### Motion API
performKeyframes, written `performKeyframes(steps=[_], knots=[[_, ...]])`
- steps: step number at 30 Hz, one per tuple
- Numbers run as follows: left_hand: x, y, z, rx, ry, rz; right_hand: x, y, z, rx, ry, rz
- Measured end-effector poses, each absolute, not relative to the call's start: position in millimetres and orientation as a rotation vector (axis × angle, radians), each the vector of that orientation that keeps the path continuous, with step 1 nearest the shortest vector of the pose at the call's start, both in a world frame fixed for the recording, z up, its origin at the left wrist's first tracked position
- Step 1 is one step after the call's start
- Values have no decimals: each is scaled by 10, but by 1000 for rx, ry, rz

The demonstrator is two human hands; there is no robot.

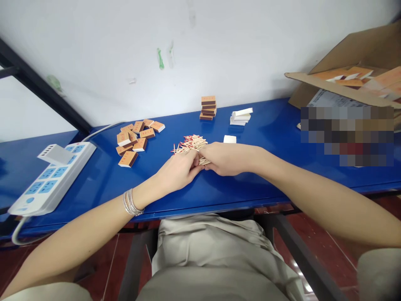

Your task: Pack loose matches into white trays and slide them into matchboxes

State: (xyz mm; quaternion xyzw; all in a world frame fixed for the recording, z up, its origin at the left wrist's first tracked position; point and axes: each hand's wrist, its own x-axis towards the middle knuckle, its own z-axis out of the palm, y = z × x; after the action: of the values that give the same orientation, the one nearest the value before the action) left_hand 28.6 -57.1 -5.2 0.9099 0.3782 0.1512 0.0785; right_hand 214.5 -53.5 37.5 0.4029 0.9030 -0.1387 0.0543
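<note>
A: Head view. Fingers?
B: Left hand (178,169) and right hand (227,159) meet, fingers curled in at the near side of the matches (193,142). Pinching any? Can't tell, the hands hide it.
A: Why there?
B: Pile's right at and just beyond the fingers, probably so both hands reach it.
A: Rest?
B: Loose matchboxes (139,145) left of the fingers, stacked matchboxes (208,108) beyond, white pieces (240,117) beyond-right. Likely spaced for elbow room.

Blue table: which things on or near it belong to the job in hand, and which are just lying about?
Likely the job's:
loose matches
scattered matchboxes
stacked matchboxes
stacked white pieces
single white piece

Probably just lying about:
power strip
white adapter
</note>
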Motion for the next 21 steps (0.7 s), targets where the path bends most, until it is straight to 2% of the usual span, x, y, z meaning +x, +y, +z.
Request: performKeyframes(steps=[5,11,21], knots=[[289,-613,-31,2716,1265,503,2136,-572,284,1211,2789,-304],[352,-651,-13,2864,1353,143,2141,-570,263,1198,2810,-269],[595,-591,44,3025,1276,-103,2266,-395,260,1112,2794,-356]])
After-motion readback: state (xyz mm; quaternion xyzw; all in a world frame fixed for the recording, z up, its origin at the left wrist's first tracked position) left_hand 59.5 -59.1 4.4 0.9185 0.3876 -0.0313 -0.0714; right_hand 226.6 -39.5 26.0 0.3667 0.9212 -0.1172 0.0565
